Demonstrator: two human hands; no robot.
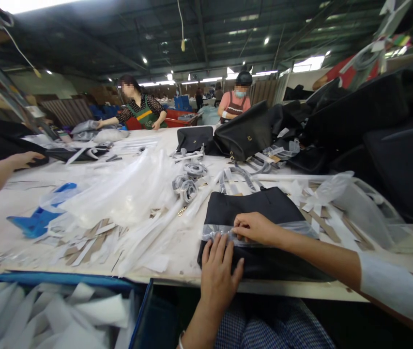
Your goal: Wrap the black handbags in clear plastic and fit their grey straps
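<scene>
A dark navy bag (pixel 257 208) lies flat on the white table (pixel 177 242) right in front of me. A strip of clear plastic film (pixel 297 228) runs across it. My left hand (pixel 220 274) rests flat on the bag's near part, fingers stretched out toward the film. My right hand (pixel 255 228) is closed in a pinch on the film's edge at the middle of the bag.
Clear plastic bags (pixel 126 189), wrapped straps (pixel 188 182) and paper scraps (pixel 90 242) litter the table. Black handbags (pixel 244 133) pile up at back and right. Another person's hand (pixel 24 159) lies at left; two workers (pixel 139 109) stand at the far end. A bin of white sheets (pixel 57 315) sits below.
</scene>
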